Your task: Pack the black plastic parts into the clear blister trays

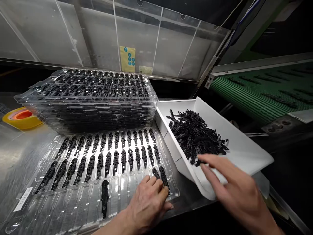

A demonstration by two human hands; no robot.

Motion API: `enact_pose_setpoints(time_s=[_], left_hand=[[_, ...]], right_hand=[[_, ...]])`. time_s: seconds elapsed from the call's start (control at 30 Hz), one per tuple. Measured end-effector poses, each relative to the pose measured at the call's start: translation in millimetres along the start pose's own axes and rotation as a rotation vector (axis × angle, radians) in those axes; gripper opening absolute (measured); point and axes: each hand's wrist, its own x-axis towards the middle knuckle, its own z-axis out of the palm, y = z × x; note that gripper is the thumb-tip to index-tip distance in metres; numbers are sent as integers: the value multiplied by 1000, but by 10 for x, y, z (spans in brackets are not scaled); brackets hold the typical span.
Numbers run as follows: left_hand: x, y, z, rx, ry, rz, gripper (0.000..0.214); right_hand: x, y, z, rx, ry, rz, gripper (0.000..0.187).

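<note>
A clear plastic tray (31, 195) lies on the metal table in front of me, its far two rows filled with small black plastic parts (114, 153) and the near rows mostly bare. My left hand (148, 204) rests on the tray's near right corner, fingers curled down beside two parts (161, 175) in the third row. My right hand (234, 192) reaches into a white bin (246, 150) with fingers spread, its fingertips at the near edge of a heap of loose black parts (195, 135). A single part (104, 194) lies alone lower in the tray.
A stack of filled clear trays (90, 98) stands behind the working tray. A yellow tape roll (22, 118) sits at the far left. A green conveyor belt (264, 94) carrying more black parts runs at the right. A clear guard panel (137, 42) rises behind.
</note>
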Motion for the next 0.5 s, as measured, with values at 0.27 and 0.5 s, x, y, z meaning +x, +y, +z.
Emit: enact_pose_setpoints(time_s=[0.27,0.5], left_hand=[[-239,-135,-205,-90,184,-106,13],[-474,-470,-485,-60,306,-187,15]], right_hand=[[1271,720,652,-384,-712,185,87],[1173,977,535,-400,-552,207,34]])
